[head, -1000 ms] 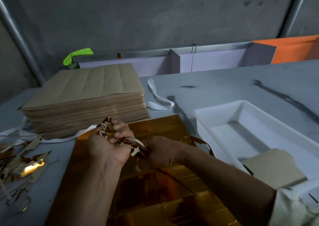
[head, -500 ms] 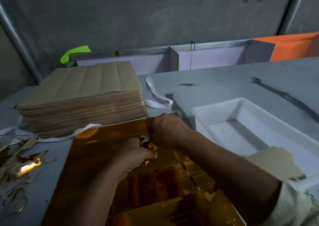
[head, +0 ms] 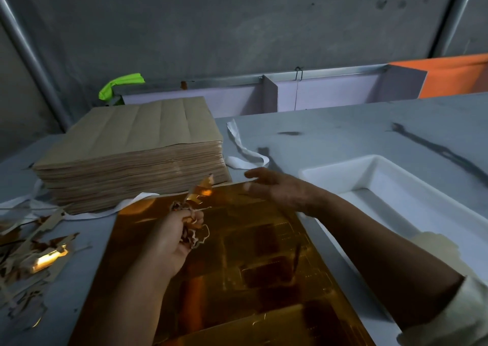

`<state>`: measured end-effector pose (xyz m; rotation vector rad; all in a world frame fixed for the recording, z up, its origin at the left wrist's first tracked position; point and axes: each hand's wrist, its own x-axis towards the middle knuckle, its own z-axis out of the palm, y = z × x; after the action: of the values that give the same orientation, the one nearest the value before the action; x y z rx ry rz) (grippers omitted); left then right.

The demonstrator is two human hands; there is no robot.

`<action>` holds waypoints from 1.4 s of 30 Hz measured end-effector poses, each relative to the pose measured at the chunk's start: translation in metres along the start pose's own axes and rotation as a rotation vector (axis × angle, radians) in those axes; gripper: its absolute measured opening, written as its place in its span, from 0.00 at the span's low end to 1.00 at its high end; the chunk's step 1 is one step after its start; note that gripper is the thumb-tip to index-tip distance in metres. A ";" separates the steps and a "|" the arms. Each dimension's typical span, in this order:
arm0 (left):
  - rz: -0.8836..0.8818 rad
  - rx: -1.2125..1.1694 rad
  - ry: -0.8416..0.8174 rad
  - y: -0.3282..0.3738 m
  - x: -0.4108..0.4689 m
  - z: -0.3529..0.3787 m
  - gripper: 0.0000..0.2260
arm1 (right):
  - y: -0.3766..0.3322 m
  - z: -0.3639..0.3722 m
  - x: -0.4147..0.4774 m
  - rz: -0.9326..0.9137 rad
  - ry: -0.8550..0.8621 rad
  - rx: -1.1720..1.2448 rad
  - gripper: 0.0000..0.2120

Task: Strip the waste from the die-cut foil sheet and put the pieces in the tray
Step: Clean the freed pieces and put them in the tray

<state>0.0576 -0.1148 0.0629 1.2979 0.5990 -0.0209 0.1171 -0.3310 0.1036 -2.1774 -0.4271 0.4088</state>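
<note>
**A:** Which step is in hand?

**B:** Stripping, I'd judge. Near the centre of the frame the left hand is clenching a crumpled wad of foil waste, and one gold strip is sticking up out of it toward the stack of brown sheets.

**A:** And the other hand?

**B:** The right hand is hovering with its fingers spread, holding nothing, over the far edge of the gold foil sheet. That sheet is lying flat on the grey table, filling the lower centre.

**A:** Where is the tray?

**B:** The white tray is sitting at the right, just beside the sheet. The forearm is hiding part of its inside.

**A:** What is the next move asking for?

**B:** Probably getting rid of the wad onto the scrap pile at the lower left. Then the free fingers will need to find a die-cut edge and peel gently, since thin foil is likely to tear.
</note>
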 end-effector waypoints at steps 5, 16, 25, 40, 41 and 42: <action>-0.069 -0.083 0.047 -0.006 0.008 -0.006 0.06 | 0.022 -0.010 0.001 0.080 0.051 0.081 0.29; -0.126 -0.139 0.011 -0.012 0.005 0.015 0.08 | 0.042 0.005 0.003 0.049 -0.055 0.045 0.08; -0.190 -0.159 -0.087 -0.027 -0.002 0.041 0.07 | 0.053 0.002 0.008 0.096 -0.075 0.189 0.10; -0.253 -0.012 -0.297 -0.042 -0.004 0.077 0.06 | 0.057 -0.002 0.009 0.117 -0.260 0.452 0.07; -0.245 0.010 -0.307 -0.043 -0.004 0.079 0.07 | 0.057 -0.002 0.009 0.119 -0.265 0.445 0.07; -0.224 0.037 -0.315 -0.043 -0.004 0.081 0.08 | 0.058 -0.002 0.010 0.125 -0.268 0.441 0.08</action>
<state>0.0719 -0.2017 0.0376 1.2259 0.4709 -0.4152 0.1358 -0.3609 0.0567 -1.7292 -0.3100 0.7910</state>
